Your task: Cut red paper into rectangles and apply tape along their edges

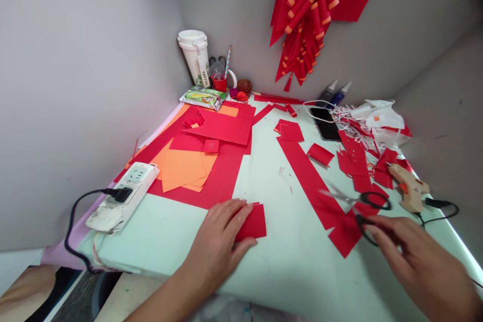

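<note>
My left hand (219,241) lies on a small stack of red paper pieces (253,222) near the table's front edge, fingers flat on top and thumb under the stack's edge. My right hand (422,261) reaches at the lower right, its fingertips touching the black handles of a pair of scissors (364,206). The scissors rest on a long red paper strip (309,176), blades pointing left. The right hand is blurred by motion.
Red and orange paper sheets (199,161) cover the left half. A white power strip (123,193) with a black plug sits at the left edge. A glue gun (409,188), a phone (327,123), glue bottles (335,91), paper scraps, a white cup (195,55) and hanging red firecracker decorations (309,20) surround.
</note>
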Demonstrator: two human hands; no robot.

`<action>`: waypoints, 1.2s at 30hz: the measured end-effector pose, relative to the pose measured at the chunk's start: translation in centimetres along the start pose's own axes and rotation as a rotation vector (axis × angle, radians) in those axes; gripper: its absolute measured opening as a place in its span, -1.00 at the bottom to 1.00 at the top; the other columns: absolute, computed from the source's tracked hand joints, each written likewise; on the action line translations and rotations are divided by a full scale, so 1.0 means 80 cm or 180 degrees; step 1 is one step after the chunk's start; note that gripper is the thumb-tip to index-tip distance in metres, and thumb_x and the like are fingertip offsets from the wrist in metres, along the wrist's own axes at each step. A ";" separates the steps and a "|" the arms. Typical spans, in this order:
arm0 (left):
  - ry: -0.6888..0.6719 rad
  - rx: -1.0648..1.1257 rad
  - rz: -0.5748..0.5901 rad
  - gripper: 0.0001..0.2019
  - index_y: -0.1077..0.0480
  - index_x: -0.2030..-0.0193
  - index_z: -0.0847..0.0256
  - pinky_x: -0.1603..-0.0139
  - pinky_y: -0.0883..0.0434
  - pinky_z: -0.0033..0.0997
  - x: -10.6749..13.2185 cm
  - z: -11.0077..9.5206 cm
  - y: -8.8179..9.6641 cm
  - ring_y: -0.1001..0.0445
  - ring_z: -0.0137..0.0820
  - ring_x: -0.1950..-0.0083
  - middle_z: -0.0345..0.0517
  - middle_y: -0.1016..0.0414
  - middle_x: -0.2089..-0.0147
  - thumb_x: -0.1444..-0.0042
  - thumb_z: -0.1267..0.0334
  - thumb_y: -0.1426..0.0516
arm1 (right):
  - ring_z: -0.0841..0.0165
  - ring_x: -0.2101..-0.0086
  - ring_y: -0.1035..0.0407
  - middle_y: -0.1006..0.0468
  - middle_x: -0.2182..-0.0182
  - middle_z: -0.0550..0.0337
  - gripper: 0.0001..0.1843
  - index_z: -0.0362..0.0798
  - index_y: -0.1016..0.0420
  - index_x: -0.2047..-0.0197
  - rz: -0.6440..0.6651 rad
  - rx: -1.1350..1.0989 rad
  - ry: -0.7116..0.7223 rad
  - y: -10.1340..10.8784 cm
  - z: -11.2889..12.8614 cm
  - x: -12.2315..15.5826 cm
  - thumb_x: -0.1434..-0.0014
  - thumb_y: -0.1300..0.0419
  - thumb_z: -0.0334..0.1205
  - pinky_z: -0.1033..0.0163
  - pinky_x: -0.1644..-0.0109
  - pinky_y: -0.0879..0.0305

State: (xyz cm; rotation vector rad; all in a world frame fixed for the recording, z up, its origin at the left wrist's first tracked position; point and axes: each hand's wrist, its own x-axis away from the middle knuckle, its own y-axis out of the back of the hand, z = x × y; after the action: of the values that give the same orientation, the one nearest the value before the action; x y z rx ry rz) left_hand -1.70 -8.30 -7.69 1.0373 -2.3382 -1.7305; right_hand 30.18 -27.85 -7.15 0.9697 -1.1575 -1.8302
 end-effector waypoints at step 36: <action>-0.0179 -0.0153 0.0133 -0.64 -0.41 -0.12 0.29 -0.19 -0.37 0.05 0.000 0.002 -0.003 -0.28 -0.04 -0.30 0.16 -0.40 -0.22 -0.24 0.16 -0.13 | 0.35 0.38 -0.45 -0.51 0.30 0.14 -0.73 0.01 -0.48 0.13 0.1162 -0.0565 0.1486 -0.038 0.091 -0.026 -0.38 0.05 -0.27 0.28 0.34 -0.37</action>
State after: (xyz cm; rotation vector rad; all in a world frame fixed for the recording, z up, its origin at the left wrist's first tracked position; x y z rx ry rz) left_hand -1.60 -8.21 -7.96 0.9378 -2.3206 -1.8144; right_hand 24.08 -22.42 -7.32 0.9444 -0.8043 -1.3005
